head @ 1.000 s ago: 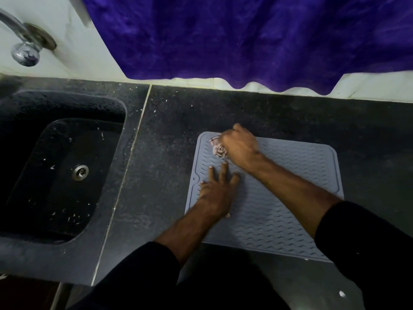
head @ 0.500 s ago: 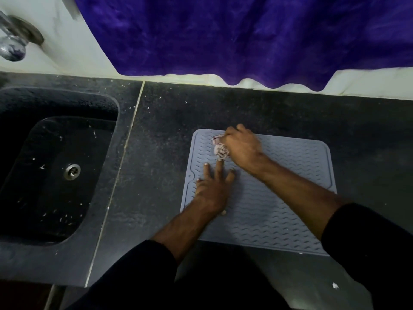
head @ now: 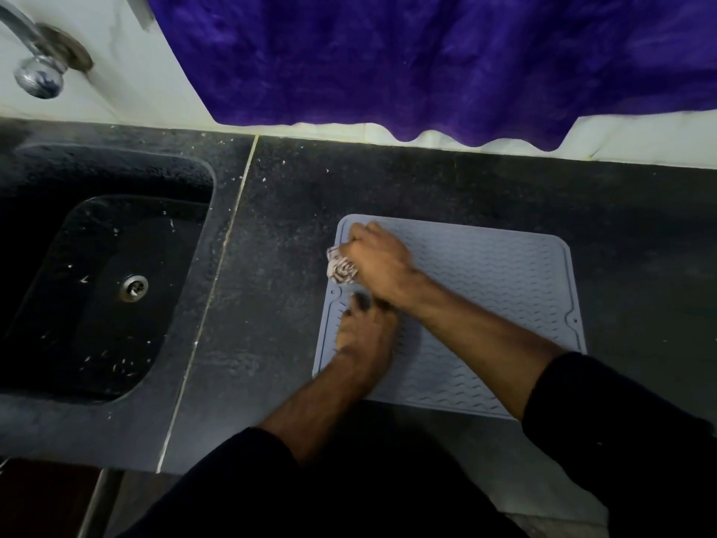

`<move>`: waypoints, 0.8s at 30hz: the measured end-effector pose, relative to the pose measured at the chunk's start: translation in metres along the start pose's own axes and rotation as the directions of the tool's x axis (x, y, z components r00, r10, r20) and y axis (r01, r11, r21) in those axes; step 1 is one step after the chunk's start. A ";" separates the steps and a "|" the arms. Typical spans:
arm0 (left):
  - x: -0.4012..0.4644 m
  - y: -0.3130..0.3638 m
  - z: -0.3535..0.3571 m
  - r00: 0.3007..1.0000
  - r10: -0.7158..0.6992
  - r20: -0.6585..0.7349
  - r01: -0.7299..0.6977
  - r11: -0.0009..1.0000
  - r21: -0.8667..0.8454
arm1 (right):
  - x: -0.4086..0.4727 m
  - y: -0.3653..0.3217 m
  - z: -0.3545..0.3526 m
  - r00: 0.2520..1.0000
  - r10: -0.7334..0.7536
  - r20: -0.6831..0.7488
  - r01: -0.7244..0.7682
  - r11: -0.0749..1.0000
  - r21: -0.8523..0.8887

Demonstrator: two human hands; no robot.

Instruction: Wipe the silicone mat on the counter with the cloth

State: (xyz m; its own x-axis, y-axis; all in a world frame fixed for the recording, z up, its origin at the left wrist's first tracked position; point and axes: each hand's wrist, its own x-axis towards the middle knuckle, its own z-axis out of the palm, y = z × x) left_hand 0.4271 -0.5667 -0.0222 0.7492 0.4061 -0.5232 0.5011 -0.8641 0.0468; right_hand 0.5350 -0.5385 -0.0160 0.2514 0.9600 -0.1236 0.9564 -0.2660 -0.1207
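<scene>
Silicone mat [head: 492, 289] under flat left hand [head: 364, 335], cloth [head: 340, 269] in fisted right hand [head: 382, 258].

Grey wavy mat [head: 485, 289]; cloth [head: 341, 270] seemingly striped.

Right hand [head: 378, 262] with cloth [head: 341, 267] on mat [head: 485, 273]
</scene>
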 end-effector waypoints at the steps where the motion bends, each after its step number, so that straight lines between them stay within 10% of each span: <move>1: 0.000 0.001 -0.001 1.000 -0.014 0.017 0.014 1.000 -0.010 | 0.000 -0.006 0.005 1.000 -0.021 0.019 0.022 0.999 -0.025; 13: -0.002 0.002 -0.013 0.999 0.027 0.045 -0.026 1.000 -0.015 | -0.032 0.046 0.002 0.965 0.201 0.166 -0.208 0.978 0.024; 24: 0.003 0.005 -0.008 0.999 0.024 0.029 -0.025 0.999 0.030 | -0.037 0.042 0.012 0.992 0.037 0.120 -0.039 0.999 0.011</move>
State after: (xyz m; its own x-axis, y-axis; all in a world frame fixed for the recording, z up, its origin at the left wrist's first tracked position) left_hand 0.4351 -0.5672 -0.0161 0.7481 0.3762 -0.5467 0.4689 -0.8826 0.0344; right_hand 0.5641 -0.5866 -0.0287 0.2671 0.9320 -0.2450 0.9442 -0.3040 -0.1270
